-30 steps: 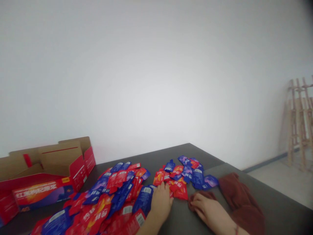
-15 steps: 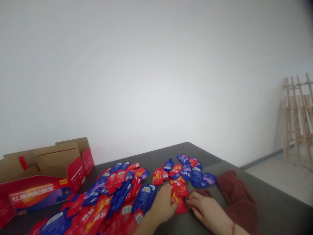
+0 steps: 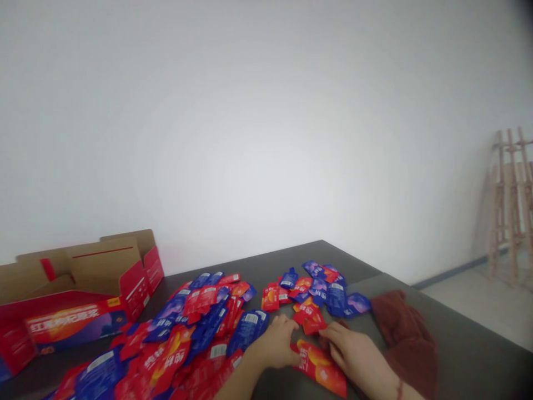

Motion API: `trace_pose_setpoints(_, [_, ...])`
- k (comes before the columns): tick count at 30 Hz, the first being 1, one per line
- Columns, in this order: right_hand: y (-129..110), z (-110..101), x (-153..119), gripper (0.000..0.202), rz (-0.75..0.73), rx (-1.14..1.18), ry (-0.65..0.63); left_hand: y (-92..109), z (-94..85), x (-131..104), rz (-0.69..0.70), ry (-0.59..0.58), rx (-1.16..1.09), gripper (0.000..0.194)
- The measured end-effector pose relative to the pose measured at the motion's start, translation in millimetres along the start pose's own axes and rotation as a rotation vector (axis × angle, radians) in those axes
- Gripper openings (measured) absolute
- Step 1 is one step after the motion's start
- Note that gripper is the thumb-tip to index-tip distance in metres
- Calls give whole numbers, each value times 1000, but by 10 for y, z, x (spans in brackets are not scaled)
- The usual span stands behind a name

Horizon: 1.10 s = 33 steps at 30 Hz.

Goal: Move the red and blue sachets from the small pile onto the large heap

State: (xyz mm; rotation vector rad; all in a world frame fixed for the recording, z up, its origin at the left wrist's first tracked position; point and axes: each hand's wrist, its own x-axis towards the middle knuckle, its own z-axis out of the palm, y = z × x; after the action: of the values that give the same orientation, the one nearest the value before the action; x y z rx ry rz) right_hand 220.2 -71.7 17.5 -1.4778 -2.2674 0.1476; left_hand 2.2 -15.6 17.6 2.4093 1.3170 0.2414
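Between my hands a red sachet with orange print (image 3: pixel 320 366) is angled down to the right. My left hand (image 3: pixel 277 341) is curled at its left end, thumb and fingers round that edge. My right hand (image 3: pixel 360 355) is closed on a bunched part of a brown cloth (image 3: pixel 406 325), beside the sachet's upper edge; its fingertips are partly hidden. The rest of the cloth lies to the right of that hand. Just beyond my hands is a smaller group of red and blue sachets (image 3: pixel 310 316).
A big heap of red and blue sachets (image 3: pixel 170 355) covers the table left of my hands. At the far left stands an open red cardboard box (image 3: pixel 79 322). The dark table (image 3: pixel 466 339) meets a white wall (image 3: pixel 266 139); wooden racks (image 3: pixel 512 205) stand beyond, right.
The red sachet between my hands has come nearer and swung to a slant, its lower end toward the right. My left hand has shifted slightly, and the view has turned a little left.
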Motion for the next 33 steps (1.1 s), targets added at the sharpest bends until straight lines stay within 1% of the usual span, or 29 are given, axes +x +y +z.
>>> trace_pose_setpoints(2, [16, 32, 7, 33, -1, -10, 12, 8, -11, -4, -55, -42, 7, 73])
trace_pose_setpoints(5, [87, 73, 14, 36, -6, 1, 56, 14, -10, -3, -172, -49, 5, 68])
trace_pose_setpoints(6, [120, 72, 15, 35, -5, 12, 86, 5, -1, 2, -202, -51, -34, 62])
trace_pose_setpoints(8, [182, 43, 17, 32, 10, 35, 164, -25, 28, 26, -235, -63, -173, 39])
trace_pose_setpoints(10, [215, -5, 19, 27, 43, 45, 245, -58, 65, 67, -240, -90, -325, 18])
trace_pose_setpoints(11, [213, -25, 21, 25, 56, 47, 273, -72, 83, 92, -237, -110, -383, 12])
trace_pose_setpoints(13, [175, -35, 26, 20, 45, 56, 288, -98, 114, 141, -232, -147, -439, 10])
trace_pose_setpoints(15, [109, 0, 36, 17, -3, 65, 248, -136, 129, 173, -235, -193, -526, 10])
trace_pose_setpoints(17, [47, 62, 47, 16, -34, 39, 179, -200, 127, 182, -240, -287, -656, 16])
trace_pose_setpoints(19, [12, 119, 61, 17, -22, -20, 110, -280, 114, 170, -250, -379, -741, 22])
trace_pose_setpoints(20, [2, 139, 70, 18, -4, -54, 82, -319, 108, 160, -255, -402, -747, 21])
trace_pose_setpoints(23, [-42, 162, 116, 25, 54, -148, 10, -396, 102, 135, -263, -368, -695, 17])
trace_pose_setpoints(25, [-111, 170, 173, 28, 58, -195, -31, -409, 112, 132, -262, -357, -693, 16])
trace_pose_setpoints(30, [-338, 240, 328, 29, -53, -211, -87, -403, 136, 148, -261, -398, -696, 17])
trace_pose_setpoints(33, [-351, 268, 298, 27, -136, -202, -111, -417, 126, 151, -259, -416, -689, 18])
